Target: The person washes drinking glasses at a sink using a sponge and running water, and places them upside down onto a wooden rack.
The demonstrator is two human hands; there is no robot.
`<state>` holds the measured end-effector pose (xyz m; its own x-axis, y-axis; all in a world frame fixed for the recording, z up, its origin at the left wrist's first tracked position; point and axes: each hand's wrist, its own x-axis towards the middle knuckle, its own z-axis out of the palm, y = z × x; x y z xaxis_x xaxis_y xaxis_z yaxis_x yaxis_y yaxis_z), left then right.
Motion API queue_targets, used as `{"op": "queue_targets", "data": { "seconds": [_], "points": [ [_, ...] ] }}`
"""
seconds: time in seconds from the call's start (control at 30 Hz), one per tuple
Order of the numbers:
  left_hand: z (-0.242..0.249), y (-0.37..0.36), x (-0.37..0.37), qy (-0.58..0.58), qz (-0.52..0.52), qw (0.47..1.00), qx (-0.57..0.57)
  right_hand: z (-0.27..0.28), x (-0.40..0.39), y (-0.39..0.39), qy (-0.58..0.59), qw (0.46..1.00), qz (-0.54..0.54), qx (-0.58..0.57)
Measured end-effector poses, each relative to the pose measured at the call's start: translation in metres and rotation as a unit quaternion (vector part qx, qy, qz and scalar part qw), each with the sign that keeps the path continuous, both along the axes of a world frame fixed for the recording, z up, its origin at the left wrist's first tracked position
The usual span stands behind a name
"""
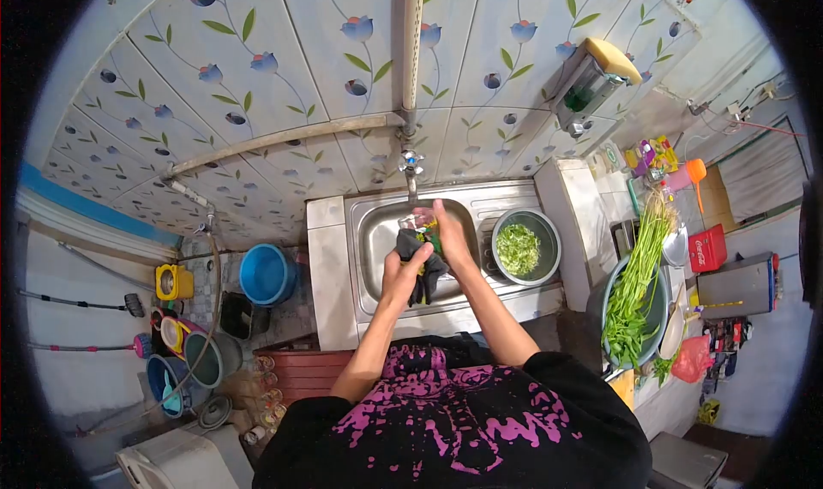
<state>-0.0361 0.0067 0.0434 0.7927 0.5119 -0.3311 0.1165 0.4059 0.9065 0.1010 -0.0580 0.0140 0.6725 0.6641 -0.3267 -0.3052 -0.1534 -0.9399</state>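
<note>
Both my hands are over the metal sink (370, 258), below the tap (411, 165). My left hand (403, 273) is wrapped round a dark, wet-looking cloth (435, 268). Beside it my right hand (453, 239) has its fingers closed about a clear, shiny item (420, 221) with red on it, near the tap's mouth; its shape is too small to tell. The cloth hangs between the hands, and its lower end reaches into the basin. On the drainboard right of the sink, a grey bowl (555, 247) holds chopped greens (518, 249).
At the right, long-stemmed greens (639, 288) lie in a large basin (660, 313) on the counter. A soap dispenser (587, 90) hangs on the tiled wall. A blue bucket (266, 275) and a grey bucket (213, 359) stand at the left, with a hose (216, 275) nearby.
</note>
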Motion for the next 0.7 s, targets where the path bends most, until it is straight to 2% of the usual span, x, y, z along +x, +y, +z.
{"op": "queue_targets", "data": {
  "seconds": [0.03,0.13,0.3,0.43,0.53,0.57,0.67,0.7],
  "points": [
    [0.001,0.002,0.0,0.0,0.004,1.0,0.001,0.007,-0.001,0.001,-0.002,1.0,0.001,0.0],
    [0.002,0.003,-0.002,0.005,0.011,1.0,0.002,0.022,-0.011,0.004,-0.015,0.996,0.001,0.091],
    [0.01,0.01,0.009,-0.048,0.034,0.998,0.01,0.026,-0.021,0.005,-0.08,0.989,0.002,0.128],
    [0.014,0.01,0.013,-0.059,0.037,0.997,0.033,0.01,-0.027,0.005,-0.116,0.981,-0.066,0.14],
    [0.004,0.003,0.011,-0.045,0.014,0.997,0.056,-0.003,-0.002,0.006,-0.01,0.985,-0.04,0.168],
    [-0.001,0.001,0.011,-0.032,-0.005,0.998,0.056,-0.003,0.004,0.002,-0.011,0.985,-0.042,0.169],
    [-0.018,-0.002,0.01,-0.006,-0.041,0.998,0.054,0.012,0.011,-0.008,0.162,0.967,0.061,0.187],
    [-0.018,0.001,0.01,0.011,-0.048,0.998,0.044,0.011,0.009,-0.008,0.161,0.967,0.063,0.187]
  ]
}}
